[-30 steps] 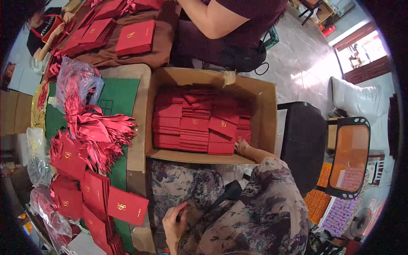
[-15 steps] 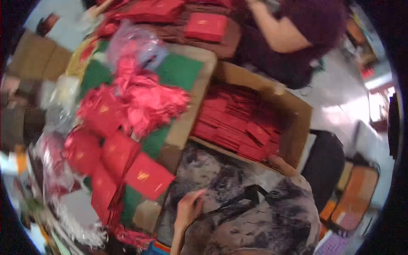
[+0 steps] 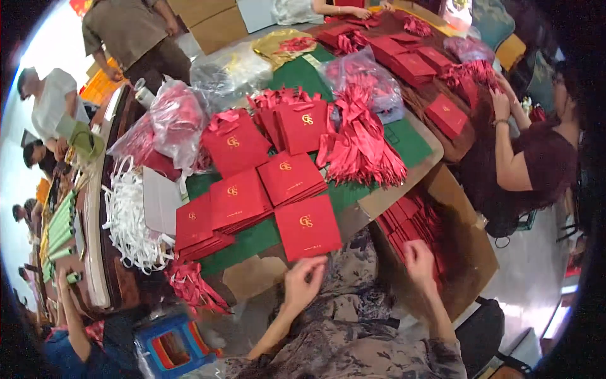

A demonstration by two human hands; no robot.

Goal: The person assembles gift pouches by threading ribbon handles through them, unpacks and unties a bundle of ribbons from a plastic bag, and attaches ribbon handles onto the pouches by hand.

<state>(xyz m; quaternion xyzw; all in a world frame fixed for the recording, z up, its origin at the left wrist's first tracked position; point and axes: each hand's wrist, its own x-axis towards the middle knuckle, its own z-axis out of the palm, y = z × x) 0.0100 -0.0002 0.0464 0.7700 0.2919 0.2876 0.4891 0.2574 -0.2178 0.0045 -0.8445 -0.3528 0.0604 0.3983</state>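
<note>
Near the front edge of the table, my left hand [image 3: 304,283] is loosely curled, with a gap between thumb and fingers and nothing visible in it. Its fingertips come close to the lower edge of a red square paper bag [image 3: 308,227] with a gold mark. My right hand [image 3: 420,262] hovers over an open cardboard box [image 3: 470,252], its fingers bent and apart, with nothing seen in them. Inside the box lie rows of red folded bags [image 3: 404,221]. Several red bag stacks [image 3: 237,199] stand on the green tabletop [image 3: 252,245].
Pink-red ribbons [image 3: 366,139] lie beyond the stacks. White cords [image 3: 129,215] and plastic-wrapped bundles [image 3: 173,120] are at left. A blue plastic stool [image 3: 173,344] stands at lower left. A person in dark clothes [image 3: 524,151] sits at right; others work around the tables.
My view has swung, bringing more of the table and other people into sight. My right hand has come up from the box's near edge to above its bags; my left is nearer the table edge.
</note>
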